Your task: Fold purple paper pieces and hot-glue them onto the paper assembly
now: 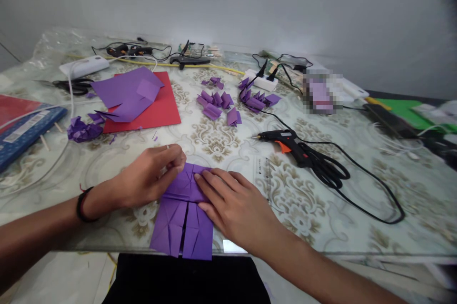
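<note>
A creased, folded sheet of purple paper (194,237) lies at the table's front edge, its lower half split by a dark gap between two flaps. My left hand (152,171), fingers curled and closed, rests against the paper's upper left edge; whatever is between its fingertips is hidden. With fingers stretched out, my right hand (241,206) lies flat over the paper's upper right side, pressing it to the table. Beyond the hands are small folded purple paper pieces (212,99) and a second group of purple pieces (257,101).
A black glue gun (285,142) with looped cable lies to the right. At left are a red sheet (164,104), cut purple paper (124,90), crumpled purple paper (84,129), scissors (76,86) and a blue package (28,130). A power strip (262,80) and pliers-like tool (189,59) are farther back.
</note>
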Available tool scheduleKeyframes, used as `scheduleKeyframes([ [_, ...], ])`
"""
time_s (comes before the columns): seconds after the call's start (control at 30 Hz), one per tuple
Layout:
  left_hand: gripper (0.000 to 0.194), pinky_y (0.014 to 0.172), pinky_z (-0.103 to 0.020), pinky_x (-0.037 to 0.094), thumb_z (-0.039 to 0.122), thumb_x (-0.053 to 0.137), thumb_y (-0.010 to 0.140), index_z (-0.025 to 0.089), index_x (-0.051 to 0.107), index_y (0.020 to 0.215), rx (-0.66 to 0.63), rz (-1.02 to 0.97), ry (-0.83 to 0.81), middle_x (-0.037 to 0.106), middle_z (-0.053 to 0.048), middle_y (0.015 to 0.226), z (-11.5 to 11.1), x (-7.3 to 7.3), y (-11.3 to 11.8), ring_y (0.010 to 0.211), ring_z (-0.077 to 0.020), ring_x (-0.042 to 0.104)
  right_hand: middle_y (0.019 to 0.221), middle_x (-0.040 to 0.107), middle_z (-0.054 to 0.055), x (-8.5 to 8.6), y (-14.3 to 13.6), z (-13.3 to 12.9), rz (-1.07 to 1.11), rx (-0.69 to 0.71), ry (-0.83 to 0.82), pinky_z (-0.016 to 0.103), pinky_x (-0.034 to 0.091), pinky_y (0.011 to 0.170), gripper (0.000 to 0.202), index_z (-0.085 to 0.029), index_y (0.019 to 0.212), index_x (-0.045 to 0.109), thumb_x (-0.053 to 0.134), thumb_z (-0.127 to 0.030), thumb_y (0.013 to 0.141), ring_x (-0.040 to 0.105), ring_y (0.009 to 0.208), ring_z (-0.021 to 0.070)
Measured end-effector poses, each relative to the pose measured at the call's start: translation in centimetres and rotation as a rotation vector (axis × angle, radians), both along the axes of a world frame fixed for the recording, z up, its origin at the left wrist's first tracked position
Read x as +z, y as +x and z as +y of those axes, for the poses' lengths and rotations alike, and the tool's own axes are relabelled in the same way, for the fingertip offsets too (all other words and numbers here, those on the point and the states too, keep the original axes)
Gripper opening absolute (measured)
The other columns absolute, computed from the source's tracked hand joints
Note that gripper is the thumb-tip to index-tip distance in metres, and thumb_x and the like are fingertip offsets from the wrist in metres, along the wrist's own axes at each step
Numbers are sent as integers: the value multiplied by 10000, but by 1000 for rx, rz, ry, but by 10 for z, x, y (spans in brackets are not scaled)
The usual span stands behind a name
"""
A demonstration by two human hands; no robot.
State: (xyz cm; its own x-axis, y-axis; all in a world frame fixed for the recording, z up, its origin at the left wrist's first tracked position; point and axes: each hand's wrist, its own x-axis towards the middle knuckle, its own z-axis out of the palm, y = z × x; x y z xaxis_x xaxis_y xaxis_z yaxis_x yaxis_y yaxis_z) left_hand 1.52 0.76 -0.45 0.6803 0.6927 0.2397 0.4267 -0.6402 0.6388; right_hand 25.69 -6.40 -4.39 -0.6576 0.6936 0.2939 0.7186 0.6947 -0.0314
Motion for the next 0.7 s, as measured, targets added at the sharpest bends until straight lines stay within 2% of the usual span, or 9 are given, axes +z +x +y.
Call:
scheduleKeyframes([
  [0.13,143,667,-287,483,136,580,968,204,540,848,88,-91,56,670,-13,845,5,2,-7,719,-148,609,1500,663,187,0,0,-13,-22,-38,-28,518,596,1026,489,-31,1460,634,442,-340,1133,618,1374,357],
  [0.27,204,714,-296,519,174,692,954,203,562,799,208,-252,46,705,-18,881,12,2,-16,775,-152,658,1564,606,167,-1,0,-17,-26,-38,-38,523,595,1069,507,-7,1465,626,439,-338,1130,585,1423,376],
  [0.4,89,691,-269,520,216,743,946,206,663,985,292,-278,84,720,3,873,18,5,-19,768,-147,666,1586,582,157,0,2,-16,-16,-25,-87,540,584,1093,526,-22,1502,592,435,-359,1130,555,1459,376],
  [0.5,58,756,-282,544,208,690,980,211,746,989,251,-185,135,773,-11,906,18,7,-18,816,-167,711,1618,540,163,1,4,-16,9,-23,-129,579,567,1109,545,-26,1534,555,445,-369,1125,523,1485,380],
  [0.57,159,814,-292,552,174,639,1005,218,782,954,197,-143,168,799,-23,940,17,8,-18,878,-182,740,1618,543,163,2,6,-16,36,-25,-161,611,557,1113,541,-43,1543,548,446,-370,1125,517,1487,382],
  [0.7,258,741,-276,529,137,544,1045,206,793,1050,148,-115,201,794,-33,935,13,6,-15,807,-158,724,1549,629,152,6,9,-9,151,-12,-234,617,539,1131,468,-100,1493,615,468,-336,1117,557,1433,368],
])
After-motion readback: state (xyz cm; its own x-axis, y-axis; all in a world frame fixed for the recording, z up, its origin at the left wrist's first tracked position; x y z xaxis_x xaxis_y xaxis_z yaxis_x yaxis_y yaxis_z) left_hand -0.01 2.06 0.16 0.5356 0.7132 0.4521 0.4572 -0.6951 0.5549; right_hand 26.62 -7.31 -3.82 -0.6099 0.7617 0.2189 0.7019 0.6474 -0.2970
